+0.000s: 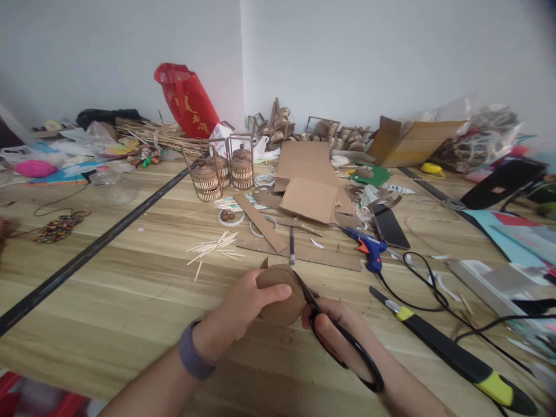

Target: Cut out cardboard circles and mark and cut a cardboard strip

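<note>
"Where is the cardboard disc [280, 311], and why is it held like that?"

"Low over the near part of the surface [130, 289], in the left hand [243, 304]. The thumb lies flat on top, pinching it against fingers mostly hidden beneath, likely to steady it with its right edge towards the scissors [309, 294]."

"And the right hand [345, 321]?"

"Its fingers curl around the handles, with the blades pointing away from the body at the disc's edge. I'd say that angle suits a curve. How wide the blades stand, I can't tell."

"Why do brown beads [225, 216] sit inside a tape roll [234, 224]?"

"Probably so they can't roll off."

"Now count."

"One disc, one pair of scissors, one pen [292, 246], one phone [391, 225]. One glue gun [369, 248] and one knife [452, 344] lie on the right, presumably for easy reach."

"And beyond?"

"Three small baskets [206, 184] standing upright together, and three tape rolls. The thin sticks [212, 246] overlap too much to count, and the beads are too small to number surely."
</note>
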Motion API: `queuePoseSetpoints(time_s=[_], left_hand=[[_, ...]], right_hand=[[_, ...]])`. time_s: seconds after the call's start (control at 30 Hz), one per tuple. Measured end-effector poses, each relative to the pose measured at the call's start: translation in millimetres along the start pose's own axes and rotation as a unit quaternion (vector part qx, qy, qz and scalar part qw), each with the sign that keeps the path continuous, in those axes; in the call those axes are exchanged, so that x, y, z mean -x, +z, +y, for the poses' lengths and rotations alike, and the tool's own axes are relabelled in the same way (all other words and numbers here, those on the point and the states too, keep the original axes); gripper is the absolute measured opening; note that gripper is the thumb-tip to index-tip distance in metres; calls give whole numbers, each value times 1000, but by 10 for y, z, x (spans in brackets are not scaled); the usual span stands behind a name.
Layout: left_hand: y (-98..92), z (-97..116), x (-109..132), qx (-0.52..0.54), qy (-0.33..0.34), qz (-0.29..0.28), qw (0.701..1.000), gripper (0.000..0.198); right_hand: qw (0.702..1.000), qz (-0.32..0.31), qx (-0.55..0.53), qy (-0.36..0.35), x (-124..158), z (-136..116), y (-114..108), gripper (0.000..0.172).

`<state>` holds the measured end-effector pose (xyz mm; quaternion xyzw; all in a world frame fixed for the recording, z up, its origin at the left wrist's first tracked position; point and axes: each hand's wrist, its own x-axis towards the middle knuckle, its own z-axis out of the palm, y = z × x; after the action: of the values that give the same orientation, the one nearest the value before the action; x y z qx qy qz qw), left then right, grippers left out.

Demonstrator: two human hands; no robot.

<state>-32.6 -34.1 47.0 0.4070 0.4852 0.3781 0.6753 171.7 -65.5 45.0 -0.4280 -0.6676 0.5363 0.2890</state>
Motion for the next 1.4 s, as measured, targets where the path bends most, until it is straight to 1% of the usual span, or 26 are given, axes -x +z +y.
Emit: queuePoseSetpoints(time_s=[0.2,0.5,0.63,0.73,0.93,1.13,1.4], left_hand=[[-6,10,-3,-13,2,4,1000,44],[10,67,17,9,-12,-5,1000,42],[-3,58,10,1,-17,2,1000,43],[-22,41,2,-6,-10,-3,1000,42],[-25,33,-6,-26,-9,7,1000,45],[11,69,15,-42,-7,-20,999,44],[0,40,12,-52,-21,7,998,50]], right_hand=[[1000,-1,6,-6,-9,28,-9,72],[1000,-1,12,-1,-14,1,-23,74],[1000,-3,12,9,-1,8,-26,73],[1000,2,4,8,9,18,-11,73],[1000,-13,-10,-15,2,16,-2,80],[999,-19,3,-29,-5,46,-18,81],[1000,-15,5,-11,7,32,-15,78]])
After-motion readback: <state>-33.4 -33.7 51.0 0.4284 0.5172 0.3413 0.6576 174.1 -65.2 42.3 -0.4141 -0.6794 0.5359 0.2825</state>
